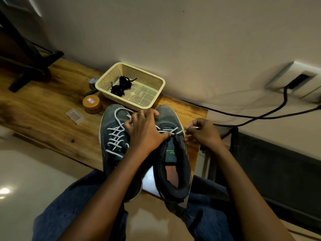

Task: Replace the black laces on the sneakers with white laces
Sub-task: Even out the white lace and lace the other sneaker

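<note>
Two grey-blue sneakers side by side on a wooden table point(52, 108), toes pointing far toward the cream basket point(157, 87), heels near; long axes run near-to-far. Left sneaker point(111, 122) fully laced in white. Right sneaker point(175, 164) only partly laced, white lace point(166, 131) crossing the far eyelets, tongue open. Left hand point(145, 131) rests over both shoes, thumb and finger pinching the lace at an eyelet. Right hand point(203, 133) right of the shoe, pinching the white lace tip. Black laces point(120, 86) bundled in the basket.
</note>
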A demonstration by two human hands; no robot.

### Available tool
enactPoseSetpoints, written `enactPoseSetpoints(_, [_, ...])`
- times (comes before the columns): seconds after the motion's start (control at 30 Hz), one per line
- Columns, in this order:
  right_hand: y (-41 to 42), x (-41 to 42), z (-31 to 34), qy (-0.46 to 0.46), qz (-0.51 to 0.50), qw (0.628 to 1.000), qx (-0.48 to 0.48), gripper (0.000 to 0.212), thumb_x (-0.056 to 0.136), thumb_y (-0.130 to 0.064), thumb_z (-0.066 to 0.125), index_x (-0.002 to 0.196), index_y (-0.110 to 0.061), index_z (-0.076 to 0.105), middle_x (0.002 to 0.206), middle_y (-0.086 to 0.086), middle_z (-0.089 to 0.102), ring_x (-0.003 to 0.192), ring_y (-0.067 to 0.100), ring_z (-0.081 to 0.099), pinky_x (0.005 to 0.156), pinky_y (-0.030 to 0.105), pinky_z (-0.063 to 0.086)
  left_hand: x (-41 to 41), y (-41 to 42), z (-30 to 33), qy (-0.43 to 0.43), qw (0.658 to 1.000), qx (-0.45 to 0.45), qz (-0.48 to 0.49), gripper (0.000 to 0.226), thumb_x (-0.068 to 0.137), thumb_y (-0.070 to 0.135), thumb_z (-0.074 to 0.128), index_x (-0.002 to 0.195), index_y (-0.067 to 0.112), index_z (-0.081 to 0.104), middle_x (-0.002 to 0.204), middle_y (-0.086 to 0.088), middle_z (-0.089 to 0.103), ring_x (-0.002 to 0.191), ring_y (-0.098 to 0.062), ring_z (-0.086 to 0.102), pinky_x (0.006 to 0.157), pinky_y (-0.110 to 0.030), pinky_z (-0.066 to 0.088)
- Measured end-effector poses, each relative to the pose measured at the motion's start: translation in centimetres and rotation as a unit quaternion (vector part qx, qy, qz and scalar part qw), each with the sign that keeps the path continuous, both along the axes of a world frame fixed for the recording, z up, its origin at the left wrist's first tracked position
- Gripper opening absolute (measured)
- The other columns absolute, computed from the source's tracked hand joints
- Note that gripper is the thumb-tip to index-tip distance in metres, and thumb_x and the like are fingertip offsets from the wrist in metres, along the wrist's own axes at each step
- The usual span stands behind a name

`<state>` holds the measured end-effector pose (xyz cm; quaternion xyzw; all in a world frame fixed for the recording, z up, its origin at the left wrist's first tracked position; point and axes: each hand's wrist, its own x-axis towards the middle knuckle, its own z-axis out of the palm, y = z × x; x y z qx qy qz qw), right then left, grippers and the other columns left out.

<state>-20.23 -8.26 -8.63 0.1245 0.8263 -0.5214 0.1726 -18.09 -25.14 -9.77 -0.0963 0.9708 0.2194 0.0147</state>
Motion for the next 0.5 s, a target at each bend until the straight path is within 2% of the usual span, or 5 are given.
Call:
enactPoseSetpoints(0.1, [-0.8,0.3,-0.4,0.04,0.106,0.988,0.106,0.008,0.086,-0.019,0.071,0.084,-0.014,0.065,0.077,0.0,0.064,0.067,0.009,0.057,0.06,0.023,0.047,-0.2,-0.5,0.4,-0.013,1.0,0.013,0.006,0.068,0.07,0.064,0.068,0.123,0.03,0.042,0.133,0.0,0.039,0.13,-0.024,0.029,0.101,-0.041,0.021])
enactPoseSetpoints(0.17, [-1.0,0.1,-0.5,0.047,0.109,0.983,0.138,0.013,0.086,-0.019,0.07,0.075,-0.019,0.063,0.072,-0.006,0.061,0.069,0.008,0.055,0.056,0.018,0.04,-0.3,-1.3,0.8,-0.017,0.999,0.021,0.025,0.058,0.073,0.061,0.067,0.117,0.028,0.047,0.133,-0.001,0.042,0.13,-0.023,0.03,0.101,-0.041,0.02])
enactPoseSetpoints(0.3, [0.0,-0.6,-0.4,0.054,0.005,0.995,0.088,0.018,0.088,-0.012,0.066,0.071,-0.017,0.06,0.082,0.011,0.068,0.079,0.026,0.067,0.073,0.041,0.056,-0.3,-3.2,1.0,-0.065,0.997,0.002,0.039,0.041,0.079,0.058,0.063,0.102,0.026,0.052,0.128,-0.001,0.053,0.131,-0.026,0.03,0.1,-0.043,0.02])
enactPoseSetpoints(0.4, [-0.5,-0.1,-0.4,0.043,0.048,0.994,0.086,0.013,0.084,-0.016,0.072,0.075,-0.015,0.063,0.077,0.008,0.067,0.071,0.021,0.064,0.07,0.038,0.054,-0.3,-3.6,1.3,-0.095,0.995,-0.021,0.025,0.032,0.086,0.055,0.057,0.096,0.025,0.062,0.119,0.0,0.06,0.133,-0.027,0.03,0.103,-0.044,0.018])
enactPoseSetpoints(0.5, [-0.8,0.0,-0.8,0.045,0.049,0.991,0.113,0.017,0.086,-0.016,0.069,0.071,-0.019,0.061,0.078,0.009,0.068,0.078,0.029,0.067,0.079,0.048,0.056,-0.3,-3.4,1.3,-0.107,0.994,-0.019,-0.01,0.027,0.088,0.052,0.054,0.088,0.029,0.067,0.106,0.007,0.063,0.131,-0.025,0.032,0.102,-0.043,0.017])
